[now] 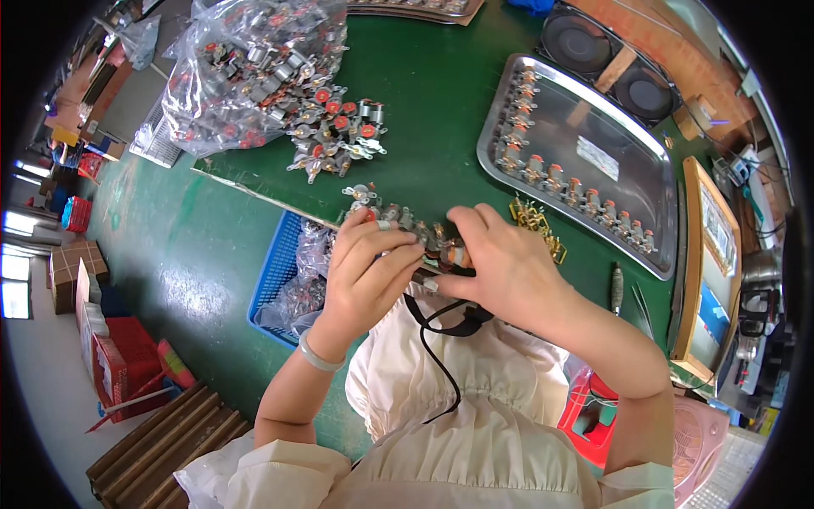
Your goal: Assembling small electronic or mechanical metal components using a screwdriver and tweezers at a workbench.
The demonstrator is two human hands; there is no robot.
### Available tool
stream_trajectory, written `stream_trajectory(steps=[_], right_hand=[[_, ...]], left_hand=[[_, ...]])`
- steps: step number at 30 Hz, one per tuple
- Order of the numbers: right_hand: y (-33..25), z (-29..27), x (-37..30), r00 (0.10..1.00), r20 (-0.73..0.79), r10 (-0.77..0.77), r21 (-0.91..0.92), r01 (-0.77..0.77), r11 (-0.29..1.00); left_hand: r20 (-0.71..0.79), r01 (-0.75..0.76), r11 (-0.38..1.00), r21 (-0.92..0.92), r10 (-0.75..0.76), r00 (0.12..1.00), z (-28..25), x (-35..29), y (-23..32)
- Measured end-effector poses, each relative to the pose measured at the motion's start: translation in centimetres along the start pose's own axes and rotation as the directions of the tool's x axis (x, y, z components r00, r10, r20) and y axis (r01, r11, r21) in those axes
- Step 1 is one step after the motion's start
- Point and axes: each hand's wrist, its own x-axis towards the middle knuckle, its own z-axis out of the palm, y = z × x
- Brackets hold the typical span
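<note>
At the front edge of the green table, my left hand has its fingers bent and closed beside several small silver metal parts with lugs. What its fingertips pinch is hidden. My right hand is closed, thumb and fingers on a small cylindrical metal part with an orange end. The two hands almost meet. White tape wraps a finger of my left hand and my right thumb. Just past the right hand lies a pile of small brass-coloured pieces.
A clear plastic bag spills similar parts at the back left. On the right, a steel tray holds rows of them. Tweezers, a dark-handled tool and a wooden frame lie right; a blue basket stands below the table edge.
</note>
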Motion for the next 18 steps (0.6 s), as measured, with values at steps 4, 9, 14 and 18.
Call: stream_trajectory(steps=[4,9,14,18], right_hand=[[0.4,1.6,0.2,0.997,-0.046,-0.068,-0.074,0.064,0.995],[0.6,0.3,-0.6,0.998,-0.052,-0.047,-0.121,0.04,0.992],[1.6,0.3,-1.0,0.991,-0.135,0.013,-0.111,-0.028,0.993],[2.4,-0.6,-0.6,0.994,-0.006,-0.112,-0.138,0.11,0.984]], left_hand=[[-0.092,0.067,0.998,0.002,-0.066,0.994,0.8,-0.1,-0.2],[0.125,0.098,0.995,-0.023,-0.094,0.988,1.5,2.2,0.2],[0.105,0.11,0.994,-0.014,-0.108,0.989,3.1,3.0,0.3],[0.102,0.117,0.993,-0.011,-0.115,0.988,3.0,3.4,0.8]])
